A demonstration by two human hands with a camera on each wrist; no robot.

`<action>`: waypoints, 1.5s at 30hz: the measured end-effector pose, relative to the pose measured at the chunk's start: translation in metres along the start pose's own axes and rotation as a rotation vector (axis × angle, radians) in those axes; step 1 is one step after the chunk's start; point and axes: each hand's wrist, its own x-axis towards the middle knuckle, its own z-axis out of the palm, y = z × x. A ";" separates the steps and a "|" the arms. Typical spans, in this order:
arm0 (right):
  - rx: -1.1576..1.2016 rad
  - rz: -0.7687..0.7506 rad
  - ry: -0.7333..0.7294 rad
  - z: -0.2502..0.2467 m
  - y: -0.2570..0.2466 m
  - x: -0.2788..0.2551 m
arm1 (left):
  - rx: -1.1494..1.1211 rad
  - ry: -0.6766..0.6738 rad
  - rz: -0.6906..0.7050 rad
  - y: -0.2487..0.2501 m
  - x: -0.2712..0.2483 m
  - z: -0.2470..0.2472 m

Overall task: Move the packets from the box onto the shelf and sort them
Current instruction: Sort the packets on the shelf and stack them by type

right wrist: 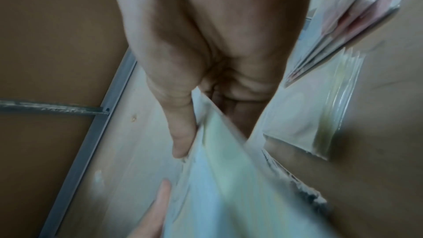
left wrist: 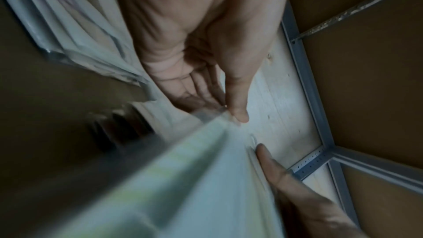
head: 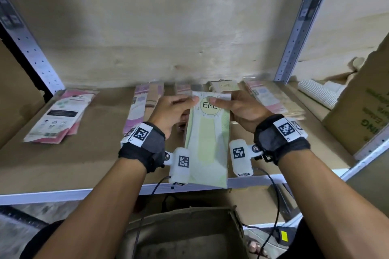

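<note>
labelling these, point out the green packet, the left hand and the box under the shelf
green packet [head: 207, 143], head view, middle of its front
left hand [head: 171, 112], head view, back of the hand
box [head: 185, 235], head view, inner wall

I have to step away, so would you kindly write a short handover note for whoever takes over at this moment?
Left hand: pinches the far left corner of the green ENE packet, thumb on top.
Right hand: pinches its far right corner.
The packet is held over the shelf.
Done: pink packets stacked at the left, more packets along the back.
Left: lay this packet with its kind. The box sits below; its contents cannot be seen.
</note>
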 end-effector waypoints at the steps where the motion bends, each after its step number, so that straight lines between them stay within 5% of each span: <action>1: -0.007 -0.011 0.027 -0.002 0.000 0.000 | 0.009 -0.008 -0.016 -0.002 -0.001 0.001; 15: 0.250 -0.057 0.412 -0.052 0.005 0.005 | 0.234 -0.254 -0.073 -0.018 -0.020 -0.012; 18: 0.237 -0.003 0.329 -0.049 0.002 0.001 | 0.187 -0.234 -0.030 -0.014 -0.021 -0.017; 26: 0.022 0.277 -0.247 0.002 0.006 -0.012 | 0.056 0.058 0.072 -0.010 -0.015 -0.028; 33: -0.026 0.250 -0.213 0.007 0.007 -0.009 | -0.001 -0.191 -0.060 -0.006 -0.019 -0.034; 38: 0.002 0.258 -0.063 0.000 0.004 -0.012 | 0.047 -0.077 -0.080 -0.006 -0.020 -0.036; 45: 0.239 0.215 0.014 -0.003 0.006 -0.013 | -0.205 -0.023 -0.181 -0.006 -0.015 -0.039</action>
